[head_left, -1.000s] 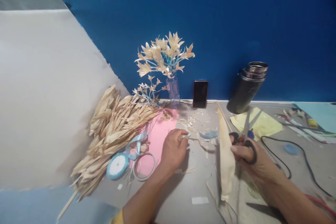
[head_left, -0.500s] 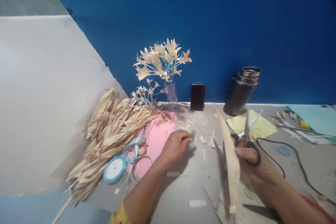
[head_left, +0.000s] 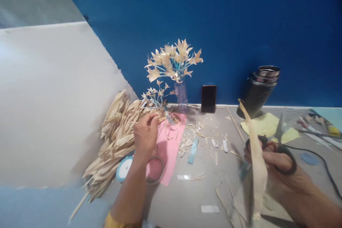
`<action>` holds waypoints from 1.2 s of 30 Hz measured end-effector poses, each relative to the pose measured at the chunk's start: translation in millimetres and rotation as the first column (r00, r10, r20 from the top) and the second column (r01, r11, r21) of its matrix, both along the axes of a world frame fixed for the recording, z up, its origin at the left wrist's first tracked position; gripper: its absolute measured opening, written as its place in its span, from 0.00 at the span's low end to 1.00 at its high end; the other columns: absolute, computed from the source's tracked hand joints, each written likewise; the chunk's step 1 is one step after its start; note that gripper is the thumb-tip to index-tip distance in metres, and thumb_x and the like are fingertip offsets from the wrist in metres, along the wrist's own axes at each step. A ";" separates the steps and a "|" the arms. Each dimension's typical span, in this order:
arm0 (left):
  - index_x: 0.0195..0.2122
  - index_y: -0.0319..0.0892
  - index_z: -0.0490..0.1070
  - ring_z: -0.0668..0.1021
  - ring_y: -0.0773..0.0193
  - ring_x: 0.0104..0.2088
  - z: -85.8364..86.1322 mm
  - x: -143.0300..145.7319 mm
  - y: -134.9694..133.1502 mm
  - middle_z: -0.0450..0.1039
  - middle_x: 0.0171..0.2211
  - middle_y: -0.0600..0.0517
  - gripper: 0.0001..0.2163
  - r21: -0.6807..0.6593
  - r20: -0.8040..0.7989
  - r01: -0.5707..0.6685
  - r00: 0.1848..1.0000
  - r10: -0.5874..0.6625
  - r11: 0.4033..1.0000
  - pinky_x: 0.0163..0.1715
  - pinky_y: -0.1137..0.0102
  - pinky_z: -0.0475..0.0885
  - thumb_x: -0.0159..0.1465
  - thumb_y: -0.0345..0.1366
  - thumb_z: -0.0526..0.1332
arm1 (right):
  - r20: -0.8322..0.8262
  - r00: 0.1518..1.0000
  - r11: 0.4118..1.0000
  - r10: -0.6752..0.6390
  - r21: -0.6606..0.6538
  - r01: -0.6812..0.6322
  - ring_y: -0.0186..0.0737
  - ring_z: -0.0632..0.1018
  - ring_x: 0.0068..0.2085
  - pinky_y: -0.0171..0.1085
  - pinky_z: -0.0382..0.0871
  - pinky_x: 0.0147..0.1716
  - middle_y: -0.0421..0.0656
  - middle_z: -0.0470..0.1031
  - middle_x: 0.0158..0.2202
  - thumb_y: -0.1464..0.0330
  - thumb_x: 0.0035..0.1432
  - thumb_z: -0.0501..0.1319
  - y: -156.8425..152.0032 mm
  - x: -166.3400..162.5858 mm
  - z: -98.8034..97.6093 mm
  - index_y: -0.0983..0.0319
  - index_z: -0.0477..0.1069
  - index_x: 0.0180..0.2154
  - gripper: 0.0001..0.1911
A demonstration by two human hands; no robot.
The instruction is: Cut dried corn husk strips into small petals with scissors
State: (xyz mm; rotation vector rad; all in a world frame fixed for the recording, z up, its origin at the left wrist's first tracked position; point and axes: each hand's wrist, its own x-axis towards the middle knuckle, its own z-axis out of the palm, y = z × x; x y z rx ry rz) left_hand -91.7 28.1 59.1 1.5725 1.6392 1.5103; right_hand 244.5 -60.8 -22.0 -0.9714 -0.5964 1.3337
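Observation:
My left hand (head_left: 146, 135) hovers by the right side of a pile of dried corn husks (head_left: 116, 146), its thumb and fingers pressed together. What they pinch, if anything, is too small to make out. Below it are a pink paper sheet (head_left: 169, 149), a tape roll (head_left: 162, 172) and a blue ribbon spool (head_left: 123, 169), partly covered by my forearm. My right hand (head_left: 278, 165) grips scissors (head_left: 279, 128) by the black handles, blades pointing up. It also holds a long pale husk strip (head_left: 258, 171) upright. A short blue ribbon piece (head_left: 192, 150) lies between the hands.
Husk flowers (head_left: 173, 58) stand in a clear vase (head_left: 181, 96) against the blue wall. Beside them are a phone (head_left: 208, 99) and a dark open flask (head_left: 258, 91). Yellow paper (head_left: 263, 126), a black cable (head_left: 315, 153) and scattered husk scraps (head_left: 191, 142) lie on the table.
My left hand has left the blue ribbon piece and moved left and up to the husk pile. My right hand still grips the scissors and husk strip. The whole view has shifted slightly.

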 end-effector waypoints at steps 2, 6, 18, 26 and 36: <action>0.36 0.46 0.76 0.74 0.58 0.26 0.1 19.2 -18.2 0.71 0.20 0.53 0.09 -0.098 0.114 0.182 0.979 -0.171 0.978 0.33 0.63 0.65 0.63 0.43 0.60 | -0.007 0.997 0.996 0.081 -0.027 -0.081 0.38 0.71 0.26 0.37 0.67 0.25 0.39 0.70 0.26 0.64 0.37 0.75 1.2 -7.7 1.3 0.59 0.70 0.24 0.16; 0.40 0.42 0.76 0.75 0.62 0.30 -23.2 76.7 -48.0 0.76 0.29 0.49 0.13 -0.309 0.396 0.549 0.817 -0.420 0.776 0.34 0.67 0.68 0.60 0.45 0.63 | 0.098 0.979 0.984 0.178 -0.028 -0.176 0.34 0.66 0.23 0.33 0.59 0.22 0.36 0.67 0.22 0.61 0.39 0.75 0.9 -31.7 7.0 0.60 0.72 0.29 0.17; 0.23 0.39 0.67 0.62 0.72 0.21 -64.3 132.5 -56.3 0.63 0.19 0.58 0.15 -0.343 0.679 0.709 0.640 -0.358 0.616 0.24 0.74 0.58 0.49 0.43 0.71 | 0.458 0.877 0.989 0.143 -0.092 -0.113 0.39 0.71 0.28 0.36 0.65 0.29 0.39 0.72 0.26 0.66 0.38 0.70 3.6 -46.6 4.6 0.61 0.71 0.29 0.14; 0.27 0.37 0.71 0.69 0.68 0.25 -79.6 134.0 -58.9 0.71 0.24 0.53 0.13 -0.373 0.627 0.710 0.668 -0.402 0.598 0.28 0.72 0.64 0.50 0.41 0.71 | 0.503 0.854 0.991 0.133 -0.066 -0.115 0.37 0.70 0.26 0.34 0.63 0.26 0.36 0.70 0.24 0.70 0.40 0.69 2.9 -48.4 5.5 0.60 0.68 0.28 0.12; 0.23 0.40 0.70 0.69 0.67 0.26 -66.1 137.9 -68.8 0.69 0.22 0.53 0.10 -0.295 0.588 0.682 0.682 -0.436 0.669 0.30 0.70 0.65 0.51 0.39 0.69 | 0.696 0.718 1.000 0.020 -0.010 -0.019 0.33 0.61 0.22 0.33 0.53 0.23 0.32 0.61 0.18 0.73 0.40 0.63 6.3 -47.9 -7.0 0.58 0.64 0.23 0.09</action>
